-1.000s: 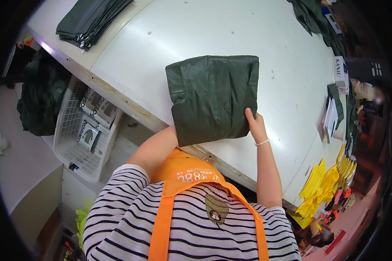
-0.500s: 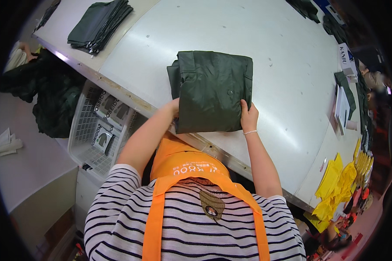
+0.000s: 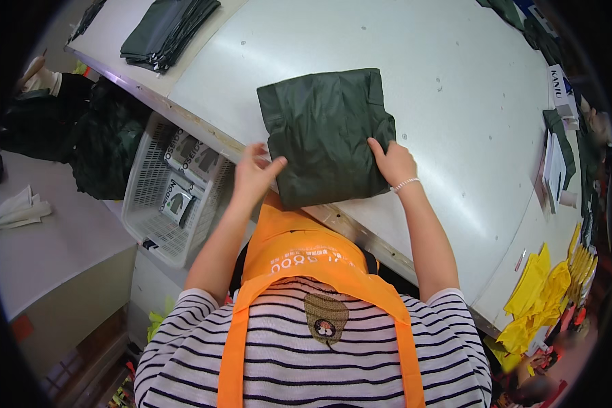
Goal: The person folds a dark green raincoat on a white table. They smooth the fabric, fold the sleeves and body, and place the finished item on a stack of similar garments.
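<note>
Folded dark green glossy garment [image 3: 326, 132], squarish bundle, sits on the big white worktable [image 3: 455, 88] right by its near edge, with the bottom of the bundle hanging a touch over that edge.

Only the head view here, so going through it: the left hand [image 3: 255, 173] is at the bundle's lower left corner, fingers loosely spread and thumb pointing at the fabric, touching or just about touching it. Can't tell if it's actually pinching anything. The right hand [image 3: 393, 162], with a thin beaded bracelet on the wrist, lies on the lower right edge of the bundle, fingers curled onto the fabric and pressing or gripping that edge.

Left of the person, below the table edge, there's a white plastic mesh basket [image 3: 153, 217] with a few flat bagged packs inside. Up at the far left corner of the table is a stack of more dark green folded pieces [image 3: 166, 30]. Off to the right, past the table, a pile of bright yellow bags [image 3: 537, 299].

Person wears a striped shirt and an orange apron [image 3: 299, 251].
</note>
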### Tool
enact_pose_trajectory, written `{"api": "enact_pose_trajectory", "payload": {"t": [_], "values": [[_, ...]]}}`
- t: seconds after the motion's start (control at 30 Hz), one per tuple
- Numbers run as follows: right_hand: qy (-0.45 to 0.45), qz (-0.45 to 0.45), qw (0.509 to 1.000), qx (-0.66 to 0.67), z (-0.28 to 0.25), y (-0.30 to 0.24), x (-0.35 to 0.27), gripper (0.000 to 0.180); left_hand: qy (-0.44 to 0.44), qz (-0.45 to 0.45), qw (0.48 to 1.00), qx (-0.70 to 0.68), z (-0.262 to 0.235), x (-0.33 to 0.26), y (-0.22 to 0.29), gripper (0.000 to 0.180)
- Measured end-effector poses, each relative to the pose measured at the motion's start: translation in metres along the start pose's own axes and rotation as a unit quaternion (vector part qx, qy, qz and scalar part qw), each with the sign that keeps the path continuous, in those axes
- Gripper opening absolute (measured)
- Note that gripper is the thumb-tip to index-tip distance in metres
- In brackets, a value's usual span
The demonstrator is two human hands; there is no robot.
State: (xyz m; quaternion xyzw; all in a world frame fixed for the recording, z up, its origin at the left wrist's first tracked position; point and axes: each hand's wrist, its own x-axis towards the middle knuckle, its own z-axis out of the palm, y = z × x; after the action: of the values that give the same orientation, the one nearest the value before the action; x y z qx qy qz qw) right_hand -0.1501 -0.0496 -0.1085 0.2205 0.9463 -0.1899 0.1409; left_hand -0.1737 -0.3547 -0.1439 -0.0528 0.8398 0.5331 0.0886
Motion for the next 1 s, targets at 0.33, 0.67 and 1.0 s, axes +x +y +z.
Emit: {"api": "enact_pose_trajectory", "payload": {"t": [0.33,0.67,1.0], "values": [[-0.244,0.043,0.831,0.499,-0.029,-0.011,0.133,0.075,-0.188,-0.236,0.874,-0.382,0.016,0.13,0.055,0.043],[0.136,-0.43,0.854,0.26,-0.08,0.031,-0.025,0.06,-0.225,0.524,0.818,0.075,-0.043,0.049,0.101,0.036],[0.181,-0.111,0.908,0.36,-0.05,0.01,-0.005,0.028,-0.04,0.338,0.928,0.152,-0.035,0.063,0.053,0.033]]}}
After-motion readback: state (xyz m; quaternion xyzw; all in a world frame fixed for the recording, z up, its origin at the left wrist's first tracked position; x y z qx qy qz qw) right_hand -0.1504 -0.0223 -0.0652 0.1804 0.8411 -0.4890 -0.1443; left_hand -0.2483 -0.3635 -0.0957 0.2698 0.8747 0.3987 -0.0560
